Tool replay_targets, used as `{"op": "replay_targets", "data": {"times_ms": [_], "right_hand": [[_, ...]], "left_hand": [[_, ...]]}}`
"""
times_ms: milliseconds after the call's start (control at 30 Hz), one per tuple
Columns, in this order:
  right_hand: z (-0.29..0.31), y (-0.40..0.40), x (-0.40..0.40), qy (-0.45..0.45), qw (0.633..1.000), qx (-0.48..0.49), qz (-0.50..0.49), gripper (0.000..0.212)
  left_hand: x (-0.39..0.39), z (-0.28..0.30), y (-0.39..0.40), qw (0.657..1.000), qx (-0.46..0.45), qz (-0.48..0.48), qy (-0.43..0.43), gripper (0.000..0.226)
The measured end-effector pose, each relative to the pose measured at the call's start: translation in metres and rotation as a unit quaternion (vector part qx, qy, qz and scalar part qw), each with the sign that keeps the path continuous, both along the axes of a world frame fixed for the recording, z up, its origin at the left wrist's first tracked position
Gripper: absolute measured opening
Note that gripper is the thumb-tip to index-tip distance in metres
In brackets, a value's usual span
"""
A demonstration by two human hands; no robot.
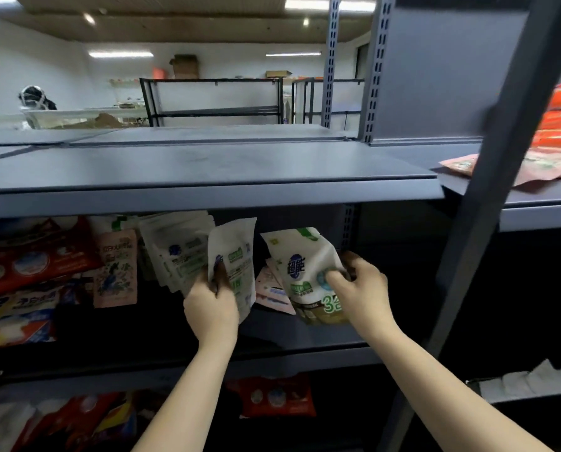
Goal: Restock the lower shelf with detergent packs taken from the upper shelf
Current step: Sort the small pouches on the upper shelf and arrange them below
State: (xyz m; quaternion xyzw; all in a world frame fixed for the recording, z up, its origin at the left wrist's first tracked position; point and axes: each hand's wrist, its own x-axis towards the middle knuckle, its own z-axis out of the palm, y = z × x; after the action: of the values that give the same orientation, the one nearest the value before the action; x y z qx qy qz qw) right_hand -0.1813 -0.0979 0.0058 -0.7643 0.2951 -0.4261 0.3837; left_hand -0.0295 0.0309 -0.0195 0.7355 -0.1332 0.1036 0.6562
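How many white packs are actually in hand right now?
2: the left hand grips one white pack, the right hand grips another. More white packs stand behind, partly hidden.

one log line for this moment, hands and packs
left hand: grips white pack | right hand: grips white refill pouch | both at middle shelf | stage: placing

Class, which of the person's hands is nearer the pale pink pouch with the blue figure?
Left. The left hand grips a white pouch just right of the pale pink pouch; the right hand is farther right.
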Motion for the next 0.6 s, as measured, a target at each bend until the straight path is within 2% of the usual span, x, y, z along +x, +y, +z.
{"op": "replay_targets", "data": {"times_ms": [100, 200, 300, 433, 600], "right_hand": [[0.006, -0.005, -0.032, -0.02, 0.999, -0.026, 0.005, 0.01], [0.011, -0.011, -0.068, -0.049, 0.998, -0.04, 0.014, 0.021], [0.017, -0.022, -0.108, -0.083, 0.995, -0.05, 0.03, 0.031], [0.03, -0.045, -0.161, -0.125, 0.989, -0.049, 0.063, 0.016], [0.046, -0.083, -0.214, -0.14, 0.986, -0.051, 0.071, 0.015]], "left_hand": [[-0.033, 0.007, -0.004, 0.999, 0.01, 0.024, -0.023, 0.03], [-0.069, 0.012, -0.008, 0.998, -0.011, 0.058, -0.035, 0.034], [-0.113, 0.016, -0.015, 0.998, -0.037, 0.054, -0.012, 0.039], [-0.177, 0.019, -0.029, 0.995, -0.066, 0.071, -0.019, 0.036], [-0.247, 0.038, -0.041, 0.983, -0.157, 0.089, -0.036, 0.022]]}}
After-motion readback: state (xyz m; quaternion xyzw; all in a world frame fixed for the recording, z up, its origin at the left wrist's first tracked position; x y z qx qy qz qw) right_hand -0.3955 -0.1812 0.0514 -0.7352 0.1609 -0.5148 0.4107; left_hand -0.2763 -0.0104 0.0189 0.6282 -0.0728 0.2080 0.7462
